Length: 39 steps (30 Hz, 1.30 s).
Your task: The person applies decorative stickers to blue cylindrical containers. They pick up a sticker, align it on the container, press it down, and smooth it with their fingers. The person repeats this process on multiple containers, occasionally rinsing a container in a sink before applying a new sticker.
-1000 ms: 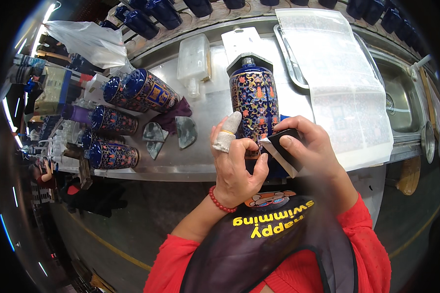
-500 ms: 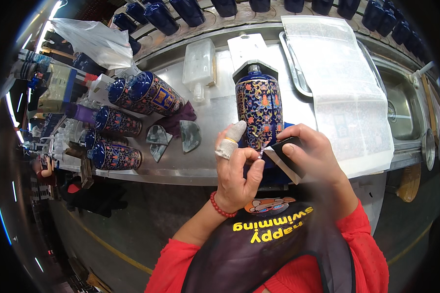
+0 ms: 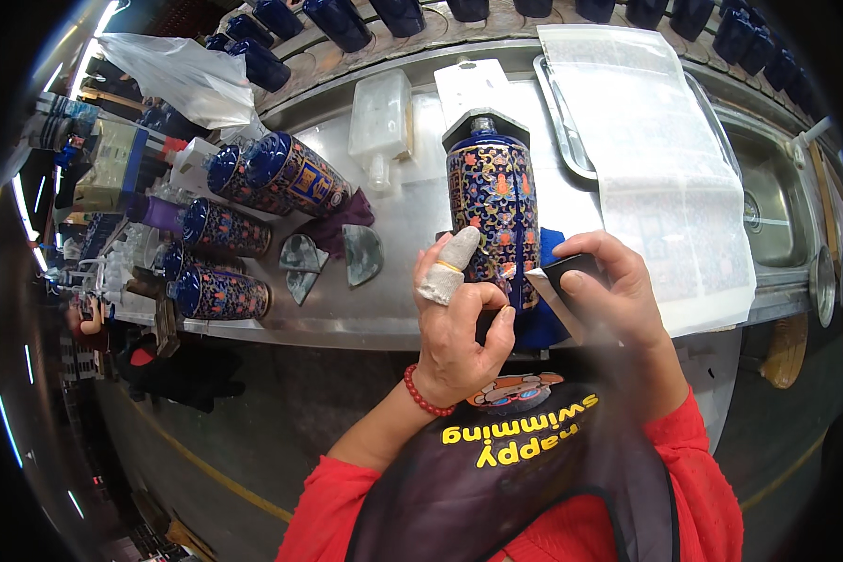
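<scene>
A dark blue bottle (image 3: 493,192) with a colourful floral pattern lies in front of me, its neck away from me. My left hand (image 3: 464,323) is at its near left side, thumb and forefinger pinched together; what they hold, if anything, is too small to make out. Pale cloth covers (image 3: 451,267) wrap two of its fingers, which rest against the bottle. My right hand (image 3: 618,290) grips a flat metal blade with a black grip (image 3: 560,298), its tip beside the bottle's near end. Blue cloth (image 3: 539,328) shows beneath the bottle there.
Several patterned bottles (image 3: 225,229) stand at the left, near a purple cloth (image 3: 332,227) and dark glassy pieces (image 3: 362,255). A clear container (image 3: 380,117) lies behind. Printed sheets (image 3: 665,187) cover a metal tray (image 3: 562,122) at right, beside a sink (image 3: 773,211). Plain blue bottles (image 3: 398,14) line the back.
My left thumb and forefinger have drawn back from the bottle's near end, where they pinched a small pale scrap. The bottle has turned slightly, and the blade remains in my right hand.
</scene>
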{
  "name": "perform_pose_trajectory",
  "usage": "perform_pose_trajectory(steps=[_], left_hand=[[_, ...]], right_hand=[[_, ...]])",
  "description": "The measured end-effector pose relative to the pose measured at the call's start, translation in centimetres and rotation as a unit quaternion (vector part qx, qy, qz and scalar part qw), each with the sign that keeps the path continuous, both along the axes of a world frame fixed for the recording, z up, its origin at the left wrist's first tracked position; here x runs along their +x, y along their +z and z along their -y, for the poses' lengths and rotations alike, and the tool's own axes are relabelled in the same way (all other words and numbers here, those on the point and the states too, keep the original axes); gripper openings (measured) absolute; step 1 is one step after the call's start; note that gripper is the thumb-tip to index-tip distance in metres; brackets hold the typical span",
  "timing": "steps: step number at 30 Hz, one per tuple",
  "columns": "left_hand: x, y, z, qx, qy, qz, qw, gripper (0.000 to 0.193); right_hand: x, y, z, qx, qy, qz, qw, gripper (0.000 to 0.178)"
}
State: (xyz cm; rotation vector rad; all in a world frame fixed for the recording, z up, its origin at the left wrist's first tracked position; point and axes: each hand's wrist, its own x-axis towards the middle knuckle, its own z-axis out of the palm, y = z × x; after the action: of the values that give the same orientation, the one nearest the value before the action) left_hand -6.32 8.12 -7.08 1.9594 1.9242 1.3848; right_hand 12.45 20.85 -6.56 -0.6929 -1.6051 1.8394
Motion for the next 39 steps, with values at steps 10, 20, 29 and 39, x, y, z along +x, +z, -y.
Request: perform_pose_trajectory(steps=[10,20,29,39], left_hand=[[-0.4,-0.7,2.4,-0.007,0.027,-0.131,0.991,0.043],[-1.5,-0.3,1.7,-0.015,0.033,-0.156,0.987,0.050],[-3.1,-0.4,0.7,0.008,-0.024,-0.137,0.990,0.054],[-3.6,-0.6,0.1,0.007,-0.019,-0.108,0.994,0.057]], right_hand=[[1.6,-1.5,0.7,-0.049,-0.021,-0.010,0.999,0.023],[0.0,-1.8,0.6,-0.004,-0.033,0.013,0.999,0.025],[-1.9,0.0,-1.1,0.500,-0.115,0.056,0.857,0.038],[-3.0,0.8,-0.7,0.557,-0.074,0.179,0.808,0.046]])
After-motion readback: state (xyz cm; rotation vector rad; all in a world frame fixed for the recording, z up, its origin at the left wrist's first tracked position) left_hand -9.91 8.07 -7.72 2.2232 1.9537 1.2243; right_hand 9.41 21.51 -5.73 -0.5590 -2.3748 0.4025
